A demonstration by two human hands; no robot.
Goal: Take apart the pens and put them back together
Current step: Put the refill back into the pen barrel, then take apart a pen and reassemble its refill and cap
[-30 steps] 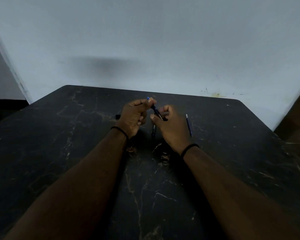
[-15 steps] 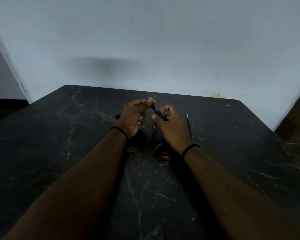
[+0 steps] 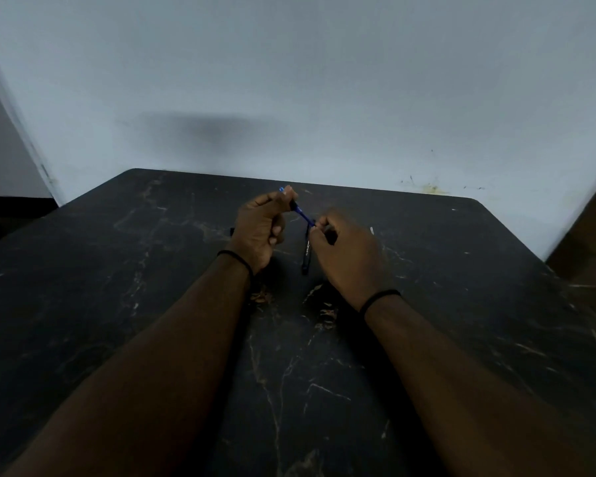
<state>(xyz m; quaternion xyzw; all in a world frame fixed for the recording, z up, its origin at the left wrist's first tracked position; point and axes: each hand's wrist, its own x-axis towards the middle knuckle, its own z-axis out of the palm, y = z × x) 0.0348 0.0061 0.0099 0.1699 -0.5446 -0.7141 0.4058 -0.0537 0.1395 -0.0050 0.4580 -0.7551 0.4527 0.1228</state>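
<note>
Left hand, item one: fingers curled, pinching the upper end of a blue pen between thumb and forefinger, its pale blue tip showing just above the thumb. Right hand, item two: fingers curled round the lower end of the same pen, just beside the left hand; what else sits in the palm is hidden. Pen: held slanting above the counter, spanning the gap between both hands. Dark pen barrel: lying on the counter beneath the pen, between the two wrists, white lettering on its side. Small pale piece: on the counter beyond the right hand, mostly hidden, identity uncertain. Black wristbands: one on each wrist. Handling, by judgement: light, slim, stiff plastic, smooth and liable to slip or roll; thin inner parts probably flex and could snap. Best held near the joint with fingertips, pulling or twisting straight along the axis.
</note>
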